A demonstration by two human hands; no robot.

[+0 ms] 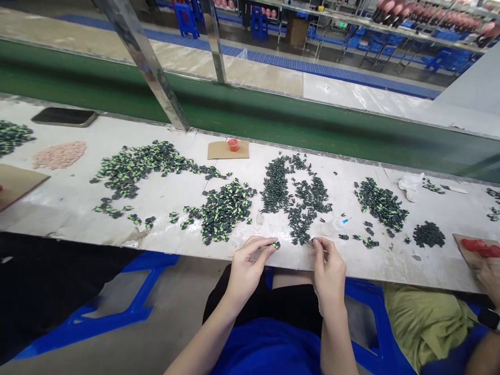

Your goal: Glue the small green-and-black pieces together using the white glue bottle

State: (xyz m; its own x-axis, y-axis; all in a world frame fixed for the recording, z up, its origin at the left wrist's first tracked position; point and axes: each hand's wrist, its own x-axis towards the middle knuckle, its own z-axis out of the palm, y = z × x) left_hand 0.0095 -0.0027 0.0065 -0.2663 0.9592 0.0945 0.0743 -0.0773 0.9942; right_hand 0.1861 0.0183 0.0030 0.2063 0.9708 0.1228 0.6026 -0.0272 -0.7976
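Observation:
Over the near edge of the table, my left hand [248,265] pinches a small black-and-green part [276,245] between thumb and fingertips. My right hand [329,265] is closed in a pinch at the near end of a pile of small dark green pieces [275,185]; whatever is at its fingertips is too small to make out. Left of that pile lies a heap of black-and-green parts [226,211], with a larger heap of similar parts [136,166] farther left. A clear bottle with a blue needle tip [339,224] lies to the right of the pieces.
A red cup [233,145] stands on a cardboard piece [216,151] at the back. More heaps [380,203] lie to the right, near a co-worker's hand [490,276]. Pink pieces [60,155] and a dark phone [64,116] are at left. A metal post [156,78] rises behind the table.

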